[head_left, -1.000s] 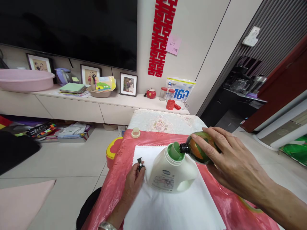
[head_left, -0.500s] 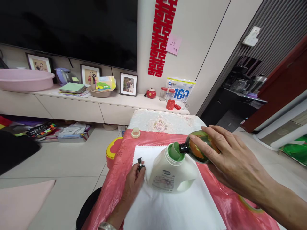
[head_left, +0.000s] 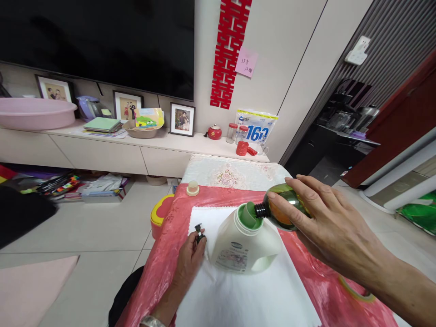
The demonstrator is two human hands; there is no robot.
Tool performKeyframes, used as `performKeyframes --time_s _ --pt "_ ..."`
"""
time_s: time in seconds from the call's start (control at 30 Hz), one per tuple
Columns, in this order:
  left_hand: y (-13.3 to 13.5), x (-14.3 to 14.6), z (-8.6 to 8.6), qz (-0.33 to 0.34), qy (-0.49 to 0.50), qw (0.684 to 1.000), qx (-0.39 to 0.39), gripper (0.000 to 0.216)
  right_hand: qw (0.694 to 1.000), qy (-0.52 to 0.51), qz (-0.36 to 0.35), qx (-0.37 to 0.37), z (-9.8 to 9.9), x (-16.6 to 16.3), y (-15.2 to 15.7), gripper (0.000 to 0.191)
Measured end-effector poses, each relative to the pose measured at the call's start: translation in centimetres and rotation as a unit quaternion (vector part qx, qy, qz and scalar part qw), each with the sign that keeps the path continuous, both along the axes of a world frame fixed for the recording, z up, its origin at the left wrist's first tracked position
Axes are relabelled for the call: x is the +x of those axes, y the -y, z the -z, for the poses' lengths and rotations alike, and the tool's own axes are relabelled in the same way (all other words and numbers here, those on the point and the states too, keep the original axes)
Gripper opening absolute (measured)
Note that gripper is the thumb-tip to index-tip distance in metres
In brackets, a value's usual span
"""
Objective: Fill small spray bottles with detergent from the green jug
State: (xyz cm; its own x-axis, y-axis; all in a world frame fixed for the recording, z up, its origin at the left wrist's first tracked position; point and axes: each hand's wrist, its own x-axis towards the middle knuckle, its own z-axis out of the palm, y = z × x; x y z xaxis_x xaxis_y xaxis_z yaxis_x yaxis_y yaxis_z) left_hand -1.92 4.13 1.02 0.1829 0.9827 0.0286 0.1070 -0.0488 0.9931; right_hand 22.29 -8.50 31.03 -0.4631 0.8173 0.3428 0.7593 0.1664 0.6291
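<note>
A white detergent jug (head_left: 235,250) with a green inner spout (head_left: 250,217) stands uncapped on a white cloth (head_left: 252,299). My right hand (head_left: 327,222) grips a green bottle (head_left: 282,204) tipped on its side, its black threaded neck resting at the jug's mouth. Whether liquid is running out cannot be made out. To the left of the jug, my left hand (head_left: 192,254) pinches a black pump head (head_left: 199,232), whose pale tube hangs down over the cloth. A cream cap (head_left: 192,187) sits farther back on the red table cover (head_left: 218,194).
A roll of tape (head_left: 356,290) lies on the red cover, partly behind my right forearm. Beyond the table, a low cabinet (head_left: 102,150) carries picture frames, a pink basin (head_left: 37,113), red-lidded jars and a blue-white bag (head_left: 257,127). A yellow-and-red stool (head_left: 162,211) stands at the table's left.
Almost nothing differs. The bottle and my right hand have shifted very slightly, with the bottle's neck still at the jug's mouth. My left hand stays where it was with the pump head.
</note>
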Motion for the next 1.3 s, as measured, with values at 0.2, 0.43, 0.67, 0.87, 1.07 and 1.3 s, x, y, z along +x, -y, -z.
performKeyframes --time_s 0.2,0.43,0.67,0.87,1.07,1.3 --pt "0.1 0.1 -0.2 -0.001 0.011 1.0 0.002 0.053 1.0 0.021 0.0 0.008 -0.5 -0.2 -0.1 0.056" --pt "0.1 -0.1 -0.3 0.006 -0.005 1.0 0.002 0.055 0.999 0.054 0.003 0.004 -0.8 -0.2 -0.1 0.062" --pt "0.1 -0.1 0.0 0.006 -0.001 1.0 -0.004 0.055 0.997 0.072 -0.028 0.021 -1.6 -0.7 -0.3 0.053" --pt "0.1 -0.1 -0.3 0.004 0.005 1.0 -0.004 0.053 0.995 0.09 -0.043 0.022 -2.4 -1.5 -0.9 0.046" --pt "0.0 -0.1 -0.2 0.005 0.013 1.0 -0.006 0.053 0.991 0.108 -0.071 0.036 -2.8 -1.6 -1.1 0.045" --pt "0.0 0.0 -0.1 0.011 0.012 1.0 -0.014 0.054 0.988 0.132 -0.08 0.018 -3.1 -1.5 -1.2 0.049"
